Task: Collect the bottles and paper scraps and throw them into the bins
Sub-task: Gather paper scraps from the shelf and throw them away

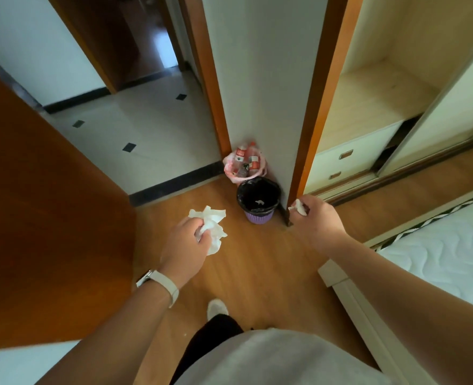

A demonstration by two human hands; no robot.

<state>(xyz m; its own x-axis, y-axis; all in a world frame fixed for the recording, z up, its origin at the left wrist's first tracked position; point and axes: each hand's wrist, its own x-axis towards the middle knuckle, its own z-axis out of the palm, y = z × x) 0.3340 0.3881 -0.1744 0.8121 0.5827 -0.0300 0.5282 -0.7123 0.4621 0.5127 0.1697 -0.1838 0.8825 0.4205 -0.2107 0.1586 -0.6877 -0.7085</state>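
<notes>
Clutching a crumpled paper wad (212, 227), the left hand (186, 241) hung above the floor (257, 259) short of the bins; the right hand (318, 218) pinched a smaller scrap (299, 207) beside the black-lined bin (259, 218), probably meant for paper. Bottles (241, 153) sat in the pink-bagged bin (229, 172) behind, against the wall (263, 93).

Saw crumpled matt white tissue paper wad (211, 227) and smaller paper scrap (299, 207), same soft stuff. Noted purple bin (259, 217) as woven-look plastic, liner (243, 194) as thin glossy black plastic, pink bag (231, 173) as thin crinkly plastic, bottles (253, 162) as clear plastic. Logged floor (257, 259) as smooth satin wood, mattress (452, 245) as quilted matt cloth.
</notes>
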